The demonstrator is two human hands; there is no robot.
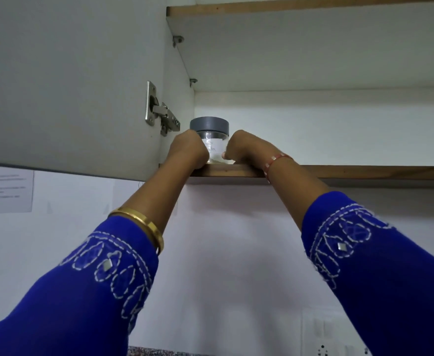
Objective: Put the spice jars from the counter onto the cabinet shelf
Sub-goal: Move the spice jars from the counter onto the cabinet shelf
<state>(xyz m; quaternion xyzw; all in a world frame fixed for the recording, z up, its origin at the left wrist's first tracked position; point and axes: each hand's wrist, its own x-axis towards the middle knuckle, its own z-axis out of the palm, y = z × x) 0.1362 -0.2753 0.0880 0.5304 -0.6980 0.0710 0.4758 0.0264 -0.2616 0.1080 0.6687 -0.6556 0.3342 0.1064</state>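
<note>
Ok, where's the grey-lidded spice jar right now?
In the head view the spice jar stands at the left front edge of the cabinet shelf, near the door hinge, between the left hand and right hand.

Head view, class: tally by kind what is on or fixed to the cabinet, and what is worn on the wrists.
Clear glass spice jar with grey lid: 1
Silver metal door hinge: 1
Gold metal bangle: 1
Red-and-white thread wristband: 1
Total: 4

a white wall [223, 253] is showing at six o'clock, a taped paper notice [5, 191] hanging at nine o'clock.
</note>
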